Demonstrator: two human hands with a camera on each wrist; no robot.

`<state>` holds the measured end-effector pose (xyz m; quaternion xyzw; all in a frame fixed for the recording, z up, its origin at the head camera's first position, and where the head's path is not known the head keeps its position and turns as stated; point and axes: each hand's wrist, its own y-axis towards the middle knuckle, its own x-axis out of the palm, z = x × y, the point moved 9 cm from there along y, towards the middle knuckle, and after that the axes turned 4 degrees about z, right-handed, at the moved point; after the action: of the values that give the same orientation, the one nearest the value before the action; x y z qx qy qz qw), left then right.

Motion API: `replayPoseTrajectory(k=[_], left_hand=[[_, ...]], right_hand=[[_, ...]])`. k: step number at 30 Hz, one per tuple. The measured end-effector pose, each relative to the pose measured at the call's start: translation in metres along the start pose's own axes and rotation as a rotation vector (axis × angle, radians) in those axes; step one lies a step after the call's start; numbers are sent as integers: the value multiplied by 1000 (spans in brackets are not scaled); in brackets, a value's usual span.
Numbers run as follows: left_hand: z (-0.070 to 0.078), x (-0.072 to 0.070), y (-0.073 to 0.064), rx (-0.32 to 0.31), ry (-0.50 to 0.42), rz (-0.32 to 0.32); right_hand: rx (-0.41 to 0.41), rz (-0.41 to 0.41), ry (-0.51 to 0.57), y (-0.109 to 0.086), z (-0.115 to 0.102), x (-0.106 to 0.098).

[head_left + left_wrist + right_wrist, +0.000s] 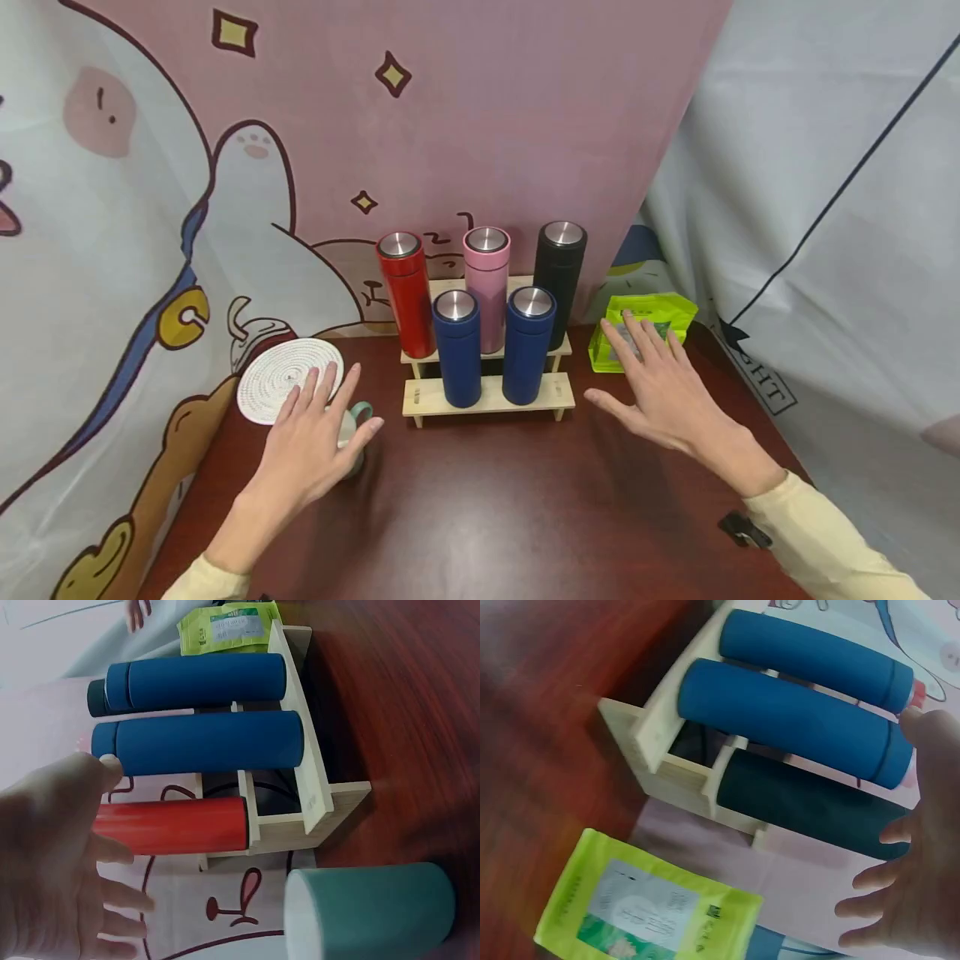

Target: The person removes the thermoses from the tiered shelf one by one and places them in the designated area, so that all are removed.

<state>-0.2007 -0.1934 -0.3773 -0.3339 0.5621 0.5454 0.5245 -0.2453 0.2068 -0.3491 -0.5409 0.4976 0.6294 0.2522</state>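
Observation:
My left hand [307,442] is held out with its fingers spread, above a green mug [382,911] with a white inside; in the head view the hand hides most of that mug. My right hand [667,400], fingers also spread, hovers in front of a bright green-yellow packet [637,900] and partly covers it. Neither hand holds anything. Between them stands a two-step wooden rack [491,392]. Two blue flasks [459,358] stand upright on its lower step. On the upper step are a red flask [406,300], a pink flask [487,287] and a black flask [558,283].
A round white woven mat [262,387] is at the table's left back, near the left fingers. A small black object [744,529] shows beside the right sleeve. Printed cloth [525,125] hangs behind the dark red-brown table [480,508] and along both sides.

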Motion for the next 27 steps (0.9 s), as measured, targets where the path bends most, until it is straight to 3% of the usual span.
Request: replayPoseTrajectory(k=[3,11,16,20,27], left_hand=[[-4,3,2,-11,-40,-13],[-18,10,12,-48,-130,31],[-22,22,23,-101,-190,-7],[-24,33,33,-143,-250,-50],[-25,51,55,-178,-396,-33]], right_hand=[[7,10,57,13,2,-13],[22,38,152,50,4,-57],[23,50,160,70,3,-79],[35,40,198,85,3,-89],[65,37,297,118,7,-93]])
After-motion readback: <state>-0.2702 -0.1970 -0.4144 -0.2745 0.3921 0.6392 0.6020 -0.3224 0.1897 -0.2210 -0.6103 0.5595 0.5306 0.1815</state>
